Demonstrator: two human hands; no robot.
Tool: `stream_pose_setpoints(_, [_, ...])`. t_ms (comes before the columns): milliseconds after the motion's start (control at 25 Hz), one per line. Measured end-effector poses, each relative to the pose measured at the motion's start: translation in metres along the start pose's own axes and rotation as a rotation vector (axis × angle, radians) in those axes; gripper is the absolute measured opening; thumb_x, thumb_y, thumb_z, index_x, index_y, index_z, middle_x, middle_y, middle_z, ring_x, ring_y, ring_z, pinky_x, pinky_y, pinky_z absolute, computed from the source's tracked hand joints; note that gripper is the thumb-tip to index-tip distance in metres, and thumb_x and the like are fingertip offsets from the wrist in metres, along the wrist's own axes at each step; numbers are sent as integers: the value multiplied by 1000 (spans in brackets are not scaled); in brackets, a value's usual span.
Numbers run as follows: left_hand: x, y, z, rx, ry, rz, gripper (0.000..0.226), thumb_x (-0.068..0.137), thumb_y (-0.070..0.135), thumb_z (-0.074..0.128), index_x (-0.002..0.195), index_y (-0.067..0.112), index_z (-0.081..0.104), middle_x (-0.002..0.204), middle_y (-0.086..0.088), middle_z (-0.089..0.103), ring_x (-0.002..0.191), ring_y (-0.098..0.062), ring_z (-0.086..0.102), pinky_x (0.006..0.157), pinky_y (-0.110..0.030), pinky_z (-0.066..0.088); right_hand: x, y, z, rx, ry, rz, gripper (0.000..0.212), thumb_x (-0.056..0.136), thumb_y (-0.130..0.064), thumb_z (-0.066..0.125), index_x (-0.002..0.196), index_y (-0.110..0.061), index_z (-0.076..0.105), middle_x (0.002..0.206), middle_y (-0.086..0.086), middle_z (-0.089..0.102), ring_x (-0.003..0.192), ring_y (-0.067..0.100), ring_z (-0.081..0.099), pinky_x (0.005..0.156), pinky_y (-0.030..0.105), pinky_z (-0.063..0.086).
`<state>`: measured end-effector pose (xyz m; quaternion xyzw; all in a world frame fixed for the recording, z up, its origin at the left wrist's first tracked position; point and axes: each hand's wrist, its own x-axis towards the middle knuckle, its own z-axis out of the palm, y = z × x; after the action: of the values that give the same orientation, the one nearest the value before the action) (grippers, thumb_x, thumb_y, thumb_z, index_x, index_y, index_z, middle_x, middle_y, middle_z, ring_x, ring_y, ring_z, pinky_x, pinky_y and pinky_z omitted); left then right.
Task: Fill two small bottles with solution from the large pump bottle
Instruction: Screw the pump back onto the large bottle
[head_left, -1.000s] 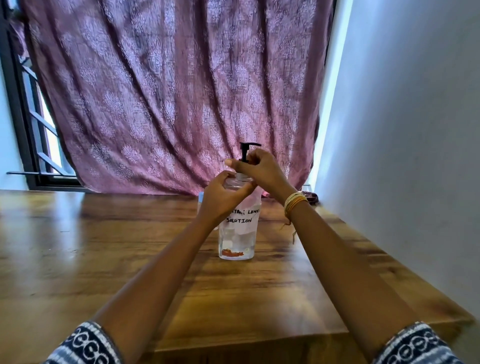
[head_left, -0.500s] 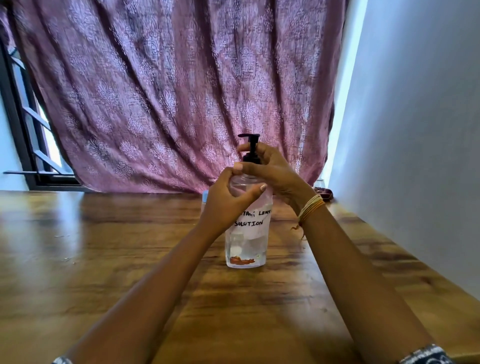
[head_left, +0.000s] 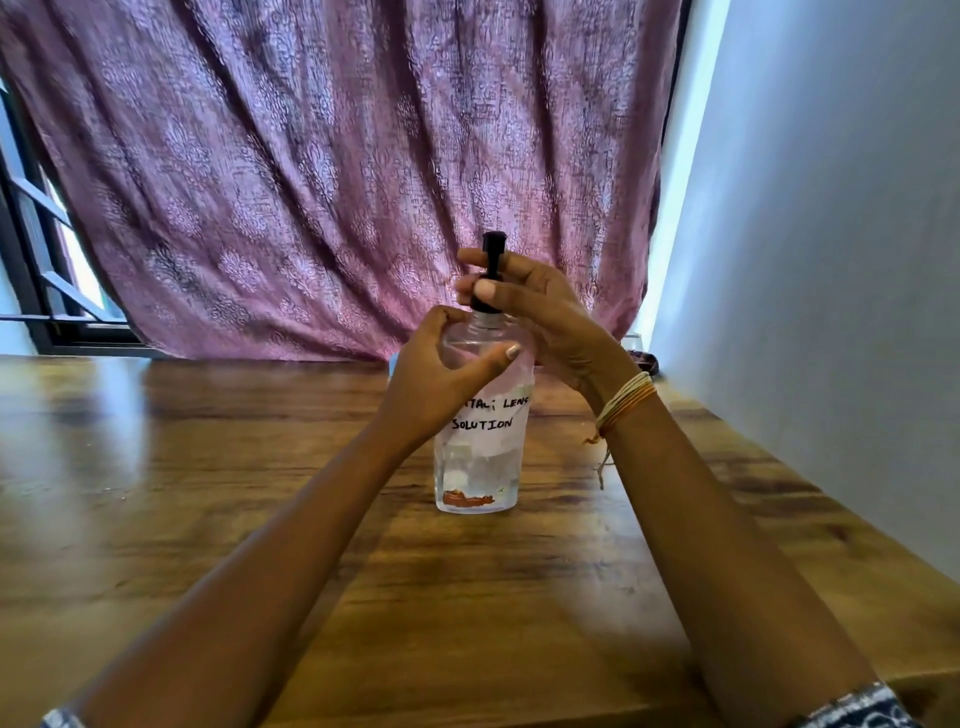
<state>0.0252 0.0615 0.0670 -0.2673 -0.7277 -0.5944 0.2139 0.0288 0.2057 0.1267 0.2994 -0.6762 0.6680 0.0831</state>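
A clear large pump bottle (head_left: 480, 467) with a white label reading "lens solution" stands upright on the wooden table (head_left: 260, 493). Its black pump head (head_left: 492, 260) sticks up above my fingers. My left hand (head_left: 436, 379) wraps the bottle's shoulder from the left. My right hand (head_left: 530, 306) pinches the black pump collar at the neck. A small pale blue object (head_left: 393, 360) peeks out behind my left hand; I cannot tell if it is a small bottle. A small clear container (head_left: 631, 343) stands at the far right by the wall.
A purple patterned curtain (head_left: 337, 182) hangs behind the table. A white wall (head_left: 831, 260) runs along the table's right edge. A dark window frame (head_left: 31, 260) shows at the far left. A dark object (head_left: 644, 359) lies near the wall behind my right wrist.
The pump head has turned so its spout no longer points sideways. My right hand's fingers have shifted around the collar. My left hand keeps its hold on the bottle.
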Motion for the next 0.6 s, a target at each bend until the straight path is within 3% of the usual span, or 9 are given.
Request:
stream_pose_setpoints(40, [-1, 0, 0, 9, 6, 1, 68, 64, 61, 70, 116, 19, 56, 112, 1, 68, 100, -16, 67, 90, -44, 55, -2, -2, -2, 43, -56, 19, 41, 88, -4, 52, 128, 3, 51, 118, 21, 61, 110, 28, 61, 100, 40, 50])
stream_pose_setpoints(120, [-2, 1, 0, 18, 13, 3, 70, 62, 63, 69, 117, 22, 57, 113, 5, 67, 102, -11, 65, 91, -39, 55, -6, -5, -10, 68, -102, 26, 40, 92, 3, 44, 131, 11, 46, 127, 29, 56, 117, 33, 58, 103, 41, 48])
stream_pose_setpoints(320, [-1, 1, 1, 13, 7, 24, 63, 70, 52, 74, 118, 16, 57, 112, 2, 69, 101, -11, 67, 88, -37, 56, -4, -4, -1, -92, 112, -35, 23, 79, 10, 66, 99, -1, 66, 87, 7, 71, 79, 13, 70, 75, 24, 57])
stream_pose_setpoints(400, [0, 0, 1, 4, -3, 44, 60, 74, 46, 75, 122, 16, 56, 115, 3, 68, 104, -7, 66, 89, -32, 55, -2, -2, 6, -177, 154, -47, 25, 77, 5, 73, 98, -6, 65, 83, 3, 69, 72, 9, 69, 70, 21, 55])
stream_pose_setpoints(480, [0, 0, 1, 0, -1, 45, 59, 74, 45, 75, 122, 17, 56, 114, 3, 68, 103, -8, 66, 89, -33, 55, -3, -3, 8, -170, 107, -22, 31, 82, -1, 70, 111, -6, 62, 92, 2, 68, 81, 9, 69, 76, 23, 56])
stream_pose_setpoints(600, [0, -1, 2, 8, 13, 55, 56, 72, 47, 75, 117, 18, 58, 109, 5, 68, 100, -7, 66, 86, -28, 55, -6, -6, -2, 19, -26, 48, 39, 90, -4, 53, 127, 8, 51, 121, 23, 63, 113, 31, 63, 100, 39, 51])
